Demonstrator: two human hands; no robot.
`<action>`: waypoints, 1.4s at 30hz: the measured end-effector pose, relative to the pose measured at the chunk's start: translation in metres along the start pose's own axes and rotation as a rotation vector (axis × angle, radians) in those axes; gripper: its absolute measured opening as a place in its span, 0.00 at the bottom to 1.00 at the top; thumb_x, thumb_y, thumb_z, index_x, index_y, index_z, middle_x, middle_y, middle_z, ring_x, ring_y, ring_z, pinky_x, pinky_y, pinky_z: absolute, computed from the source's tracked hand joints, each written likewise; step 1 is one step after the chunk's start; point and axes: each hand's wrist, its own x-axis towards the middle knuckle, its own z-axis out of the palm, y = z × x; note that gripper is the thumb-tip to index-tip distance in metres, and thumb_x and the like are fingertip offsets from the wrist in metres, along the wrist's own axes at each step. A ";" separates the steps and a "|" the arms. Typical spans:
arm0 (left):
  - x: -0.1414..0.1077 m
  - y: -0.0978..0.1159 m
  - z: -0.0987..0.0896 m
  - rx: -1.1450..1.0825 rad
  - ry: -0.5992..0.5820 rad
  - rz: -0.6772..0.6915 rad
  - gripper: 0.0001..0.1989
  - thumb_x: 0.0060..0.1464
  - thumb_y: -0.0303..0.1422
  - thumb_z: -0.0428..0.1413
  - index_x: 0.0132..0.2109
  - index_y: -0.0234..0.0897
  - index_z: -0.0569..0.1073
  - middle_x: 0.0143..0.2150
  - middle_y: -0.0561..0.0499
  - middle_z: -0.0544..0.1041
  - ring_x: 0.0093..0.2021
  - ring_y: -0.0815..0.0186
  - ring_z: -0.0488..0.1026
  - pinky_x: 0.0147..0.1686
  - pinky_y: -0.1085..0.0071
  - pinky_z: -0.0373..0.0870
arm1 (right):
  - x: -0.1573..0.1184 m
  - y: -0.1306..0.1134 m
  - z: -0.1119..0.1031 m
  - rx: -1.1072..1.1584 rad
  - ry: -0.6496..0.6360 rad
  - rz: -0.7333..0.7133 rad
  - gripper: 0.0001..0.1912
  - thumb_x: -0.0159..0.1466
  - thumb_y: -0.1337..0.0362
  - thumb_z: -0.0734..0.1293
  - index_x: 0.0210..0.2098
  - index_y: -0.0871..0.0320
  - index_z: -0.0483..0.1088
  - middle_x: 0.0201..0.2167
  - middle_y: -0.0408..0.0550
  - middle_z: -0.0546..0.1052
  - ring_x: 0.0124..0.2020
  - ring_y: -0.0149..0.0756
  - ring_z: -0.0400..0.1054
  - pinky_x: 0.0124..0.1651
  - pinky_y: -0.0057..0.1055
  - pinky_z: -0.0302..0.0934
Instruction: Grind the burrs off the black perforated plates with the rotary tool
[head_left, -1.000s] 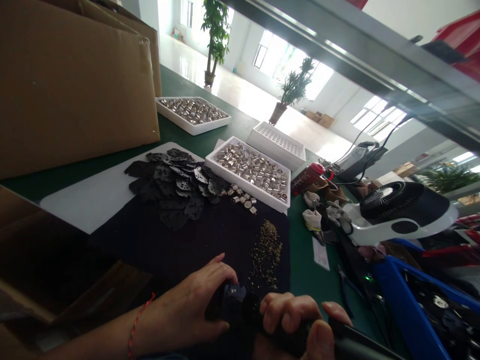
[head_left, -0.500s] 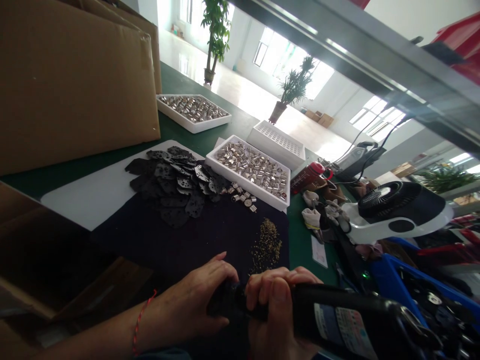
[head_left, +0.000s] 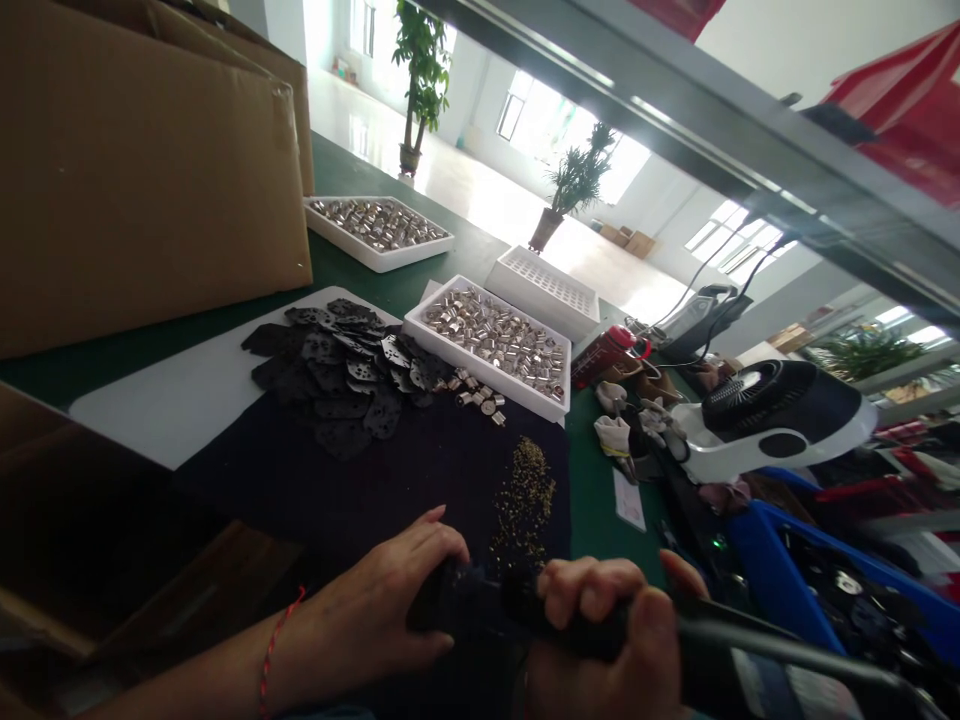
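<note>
My left hand (head_left: 390, 590), with a red cord on its wrist, curls its thumb and fingers around a dark part (head_left: 442, 600) whose shape is lost in shadow. To its right, my right hand (head_left: 611, 625) is wrapped around a black electric screwdriver (head_left: 739, 650) with a label on its body. The tool lies nearly level, its front end toward the dark part. Whether the tip touches that part I cannot tell. Just beyond the hands, a scatter of tiny brass-coloured screws (head_left: 525, 495) lies on a dark mat (head_left: 442, 475).
Black perforated plates (head_left: 352, 375) are heaped on the left. Behind them stand white trays of small metal cylinders (head_left: 491, 340), with several loose cylinders (head_left: 480, 392) alongside. A cardboard box (head_left: 150, 170) fills the left; a fan (head_left: 780, 415) and blue bin (head_left: 787, 570) occupy the right.
My right hand and the screwdriver have moved right, away from my left hand. My left hand keeps its hold on the dark part. The whole view has shifted slightly.
</note>
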 end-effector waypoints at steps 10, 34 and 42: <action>-0.003 0.000 -0.004 0.000 -0.026 0.003 0.32 0.47 0.19 0.62 0.58 0.47 0.68 0.56 0.58 0.78 0.62 0.59 0.78 0.82 0.41 0.45 | 0.023 0.008 -0.034 -0.086 0.262 0.030 0.12 0.64 0.58 0.73 0.44 0.51 0.70 0.20 0.33 0.66 0.17 0.29 0.58 0.23 0.28 0.66; -0.003 0.003 -0.005 0.021 -0.043 -0.100 0.35 0.47 0.23 0.66 0.61 0.47 0.67 0.59 0.52 0.79 0.71 0.49 0.72 0.81 0.42 0.49 | 0.012 0.000 -0.008 0.051 0.144 0.091 0.08 0.66 0.59 0.70 0.43 0.51 0.69 0.18 0.31 0.65 0.14 0.28 0.55 0.20 0.26 0.64; -0.007 -0.012 0.006 0.008 0.009 -0.035 0.36 0.46 0.25 0.66 0.61 0.48 0.67 0.58 0.52 0.79 0.67 0.50 0.75 0.81 0.43 0.51 | 0.004 0.007 0.008 0.030 0.085 0.162 0.11 0.65 0.57 0.74 0.42 0.52 0.70 0.19 0.31 0.67 0.15 0.27 0.59 0.22 0.26 0.67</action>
